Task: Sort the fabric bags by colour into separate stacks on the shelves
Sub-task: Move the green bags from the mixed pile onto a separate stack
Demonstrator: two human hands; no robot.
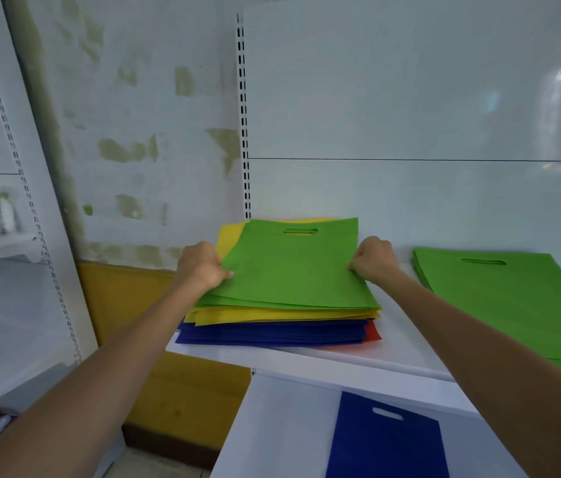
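At centre-left of the frame the left grip (203, 265) pinches the left edge of the top green bag (289, 267), fingers curled on the fabric. That bag lies on a mixed pile mid-frame on the shelf (392, 353): more green, then yellow bags (272, 313), blue bags (272, 334) and a red bag (372, 331) peeking out at lower right. The right grip (375, 258) pinches the bag's right edge. At far right lies a separate green stack (499, 298), apart from the pile. Lower centre-right, a lone blue bag (385, 439) lies on the lower shelf (272, 426).

Left hand (201, 265), right hand (375, 258) — both bare, forearms bare too.
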